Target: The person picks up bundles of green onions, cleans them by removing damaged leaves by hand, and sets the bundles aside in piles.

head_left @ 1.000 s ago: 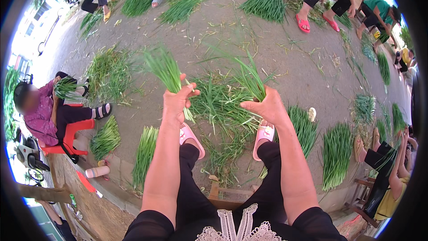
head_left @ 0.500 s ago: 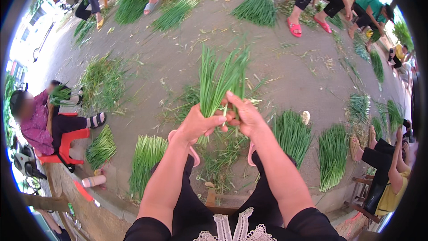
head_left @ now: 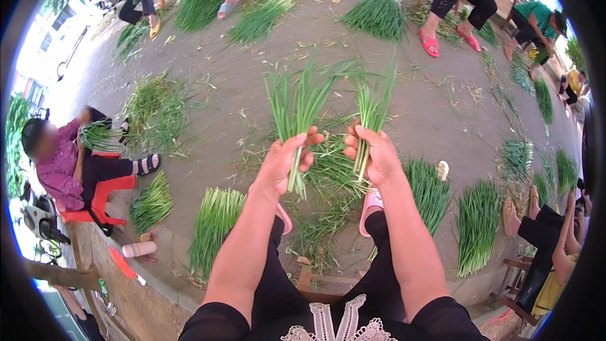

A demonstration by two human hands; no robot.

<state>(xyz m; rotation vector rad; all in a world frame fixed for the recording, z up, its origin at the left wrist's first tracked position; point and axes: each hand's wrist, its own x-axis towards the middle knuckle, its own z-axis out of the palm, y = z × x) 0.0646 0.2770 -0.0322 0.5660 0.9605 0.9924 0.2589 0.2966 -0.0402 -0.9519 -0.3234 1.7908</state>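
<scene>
My left hand [head_left: 285, 163] is closed around a bunch of garlic chives [head_left: 297, 106], leaves fanning up and away, pale stems sticking out below the fist. A thinner bunch of chives [head_left: 372, 108] is pinched in my right hand [head_left: 377, 153], its stems pointing down toward me. A gap separates the two hands. Beneath them, between my pink slippers [head_left: 372, 205], lies a loose heap of trimmed leaves [head_left: 325, 215]. Neat piles of chives flank my legs: one on the left [head_left: 216, 224], another by my right knee [head_left: 426, 192].
Further right is another chive pile [head_left: 476, 227]. At the left a person sits on a red plastic stool [head_left: 108, 199], near a pink bottle [head_left: 139, 249]. More people sit around the far side, with chive piles [head_left: 377, 14] at their feet. Leaf scraps [head_left: 154, 110] litter the concrete.
My hands have moved apart; half a second ago they were together at the chives. Now each holds its own bunch. The whole view has shifted slightly.
</scene>
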